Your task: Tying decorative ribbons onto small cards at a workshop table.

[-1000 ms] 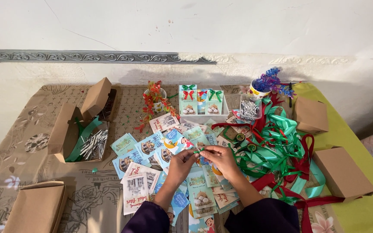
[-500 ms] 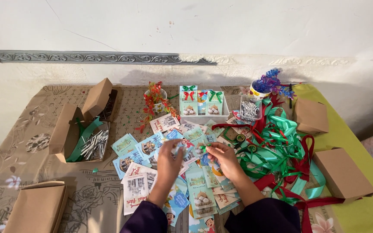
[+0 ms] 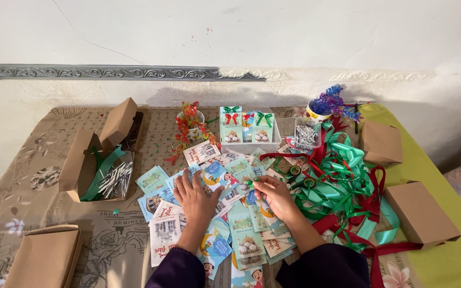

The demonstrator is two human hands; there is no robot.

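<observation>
Your left hand (image 3: 196,200) lies flat, fingers spread and released, pressing down on the cards (image 3: 225,213) scattered on the cloth; it grips nothing. Your right hand (image 3: 273,194) sits just right of it, fingertips pinched together on a small green bow (image 3: 248,183) at its left edge, so the bow lies between your two hands, just right of your left fingertips and touching your right ones. The bow is too small to tell which way its long axis runs. It hovers over a card with a blue picture (image 3: 214,173), which lies just left of it and beyond your left fingers. Your right hand is the nearer one to the ribbons (image 3: 342,170) heaped to the right. Farther off stand finished packets with bows in a white tray (image 3: 249,144), straight beyond the bow. An open box (image 3: 89,165) sits well apart at the left.
</observation>
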